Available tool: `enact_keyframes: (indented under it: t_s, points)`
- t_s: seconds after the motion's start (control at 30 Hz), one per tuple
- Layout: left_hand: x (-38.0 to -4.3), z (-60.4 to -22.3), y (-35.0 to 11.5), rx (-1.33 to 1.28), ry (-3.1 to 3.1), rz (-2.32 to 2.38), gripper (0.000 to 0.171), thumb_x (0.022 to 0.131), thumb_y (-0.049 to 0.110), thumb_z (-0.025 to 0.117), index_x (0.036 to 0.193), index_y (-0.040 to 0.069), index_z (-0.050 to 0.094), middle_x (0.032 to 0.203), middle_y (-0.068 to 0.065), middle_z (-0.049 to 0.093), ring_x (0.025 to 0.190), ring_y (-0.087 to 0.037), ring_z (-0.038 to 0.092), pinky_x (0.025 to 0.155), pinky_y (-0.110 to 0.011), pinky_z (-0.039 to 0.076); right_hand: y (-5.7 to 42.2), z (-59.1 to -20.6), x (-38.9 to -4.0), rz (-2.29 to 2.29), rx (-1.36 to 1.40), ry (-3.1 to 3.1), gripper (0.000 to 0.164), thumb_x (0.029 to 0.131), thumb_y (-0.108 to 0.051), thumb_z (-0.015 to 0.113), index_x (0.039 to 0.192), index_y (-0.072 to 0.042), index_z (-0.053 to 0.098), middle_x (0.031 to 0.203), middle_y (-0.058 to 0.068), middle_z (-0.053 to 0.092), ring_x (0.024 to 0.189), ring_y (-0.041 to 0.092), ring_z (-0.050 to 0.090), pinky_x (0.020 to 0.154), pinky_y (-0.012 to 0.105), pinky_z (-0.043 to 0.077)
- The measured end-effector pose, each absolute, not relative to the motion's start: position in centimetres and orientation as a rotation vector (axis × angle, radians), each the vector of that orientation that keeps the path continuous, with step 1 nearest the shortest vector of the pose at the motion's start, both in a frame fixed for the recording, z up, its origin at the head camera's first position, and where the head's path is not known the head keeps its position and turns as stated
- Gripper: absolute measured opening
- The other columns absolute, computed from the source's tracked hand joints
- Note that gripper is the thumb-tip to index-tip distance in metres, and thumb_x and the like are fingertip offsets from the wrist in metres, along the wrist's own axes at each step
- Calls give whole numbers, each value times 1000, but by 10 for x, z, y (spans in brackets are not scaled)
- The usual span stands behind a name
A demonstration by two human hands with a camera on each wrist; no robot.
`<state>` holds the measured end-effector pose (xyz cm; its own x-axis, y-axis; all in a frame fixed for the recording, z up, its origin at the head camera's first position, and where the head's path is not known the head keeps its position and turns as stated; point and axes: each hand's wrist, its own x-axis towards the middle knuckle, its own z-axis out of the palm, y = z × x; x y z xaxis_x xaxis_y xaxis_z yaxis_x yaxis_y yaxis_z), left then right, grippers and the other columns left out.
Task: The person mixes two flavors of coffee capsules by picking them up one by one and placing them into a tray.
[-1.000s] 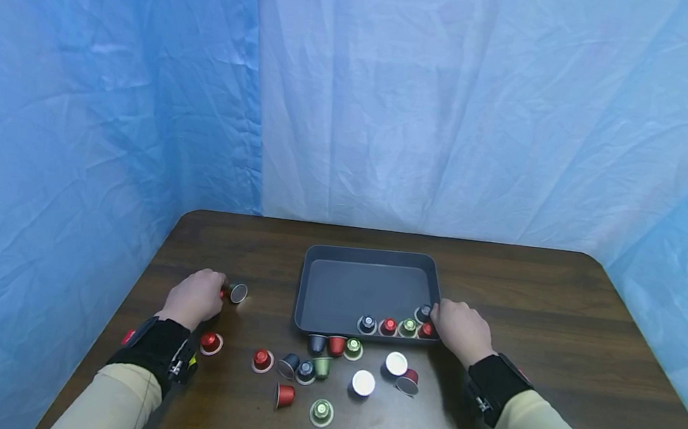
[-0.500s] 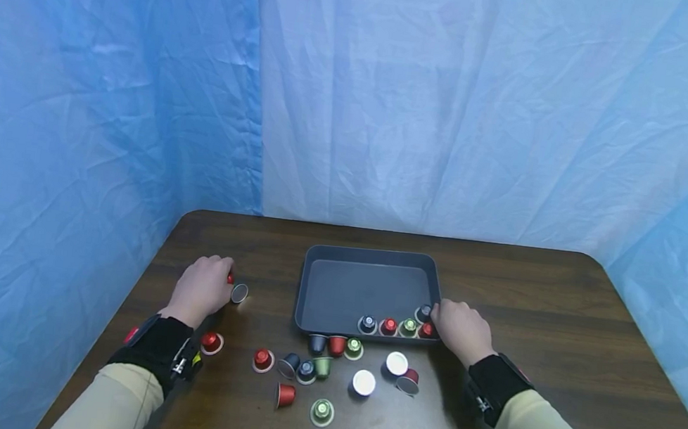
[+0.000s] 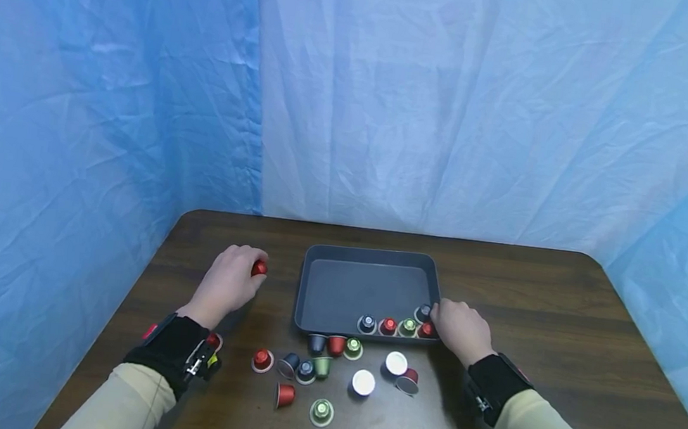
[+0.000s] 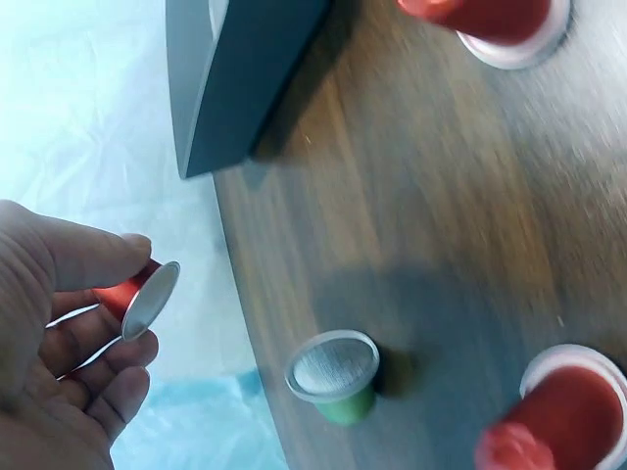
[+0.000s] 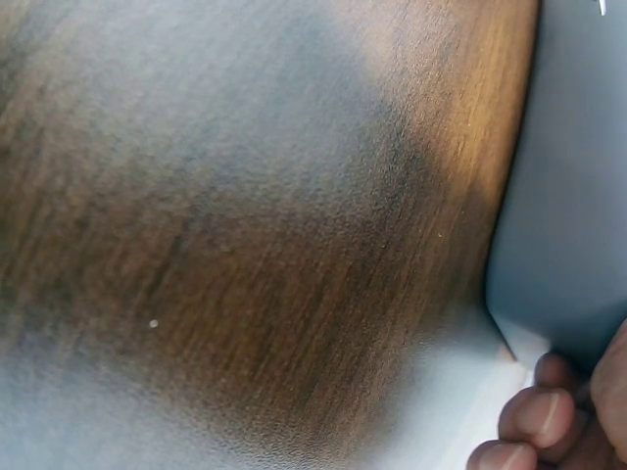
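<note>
A red coffee capsule (image 3: 259, 268) is pinched between thumb and fingers of my left hand (image 3: 230, 278), raised left of the tray. Its silver foil lid (image 4: 151, 301) faces away from the palm in the left wrist view. Below that hand lies a green capsule (image 4: 343, 392) on its side; the hand hides it in the head view. My right hand (image 3: 463, 331) grips the right rim of the dark grey baking tray (image 3: 371, 252), curled fingertips (image 5: 539, 416) at its outer wall. Along the tray's front right stand navy (image 3: 367, 324), red (image 3: 389, 326) and green (image 3: 409, 327) capsules.
Several loose capsules lie in front of the tray, among them a red one (image 3: 285, 395), a green one (image 3: 321, 412) and white-lidded ones (image 3: 363, 383). Another red capsule (image 3: 214, 340) is partly behind my left wrist. Blue sheets (image 3: 394, 107) hang behind the wooden table (image 3: 548, 323).
My left hand has picked up the red capsule and moved right and farther back with it, covering the capsule lying below. The right hand and the tray stay put.
</note>
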<state>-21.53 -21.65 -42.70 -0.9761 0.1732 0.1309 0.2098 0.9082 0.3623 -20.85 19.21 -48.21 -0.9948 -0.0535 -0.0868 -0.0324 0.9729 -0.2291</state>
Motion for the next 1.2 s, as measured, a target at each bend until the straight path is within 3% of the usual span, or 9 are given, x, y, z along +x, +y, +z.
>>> enact_keyframes:
  t_s: [0.23, 0.73, 1.2]
  points:
    - [-213, -422, -195, -341, -2973, -665, 37, 88, 11, 80, 122, 5, 69, 119, -13, 68, 112, -31, 58, 98, -48, 52, 192, -480, -207, -351, -64, 3028, 32, 104, -24, 55, 85, -2, 67, 61, 5, 55, 56, 21, 54, 53, 34, 45]
    - [-206, -416, -152, -524, -2955, -759, 30, 91, 12, 78, 119, 7, 69, 115, -7, 65, 104, -22, 64, 93, -40, 56, 193, -481, -207, -355, -47, 3021, 31, 104, -24, 55, 88, -1, 68, 63, 5, 56, 57, 21, 55, 53, 34, 46]
    - [-204, -421, -118, -689, -2977, -716, 26, 91, 16, 79, 115, 13, 71, 112, -1, 68, 106, -20, 56, 92, -38, 51, 193, -481, -207, -353, -39, 3023, 32, 103, -25, 55, 87, -1, 68, 61, 5, 55, 56, 21, 54, 52, 34, 45]
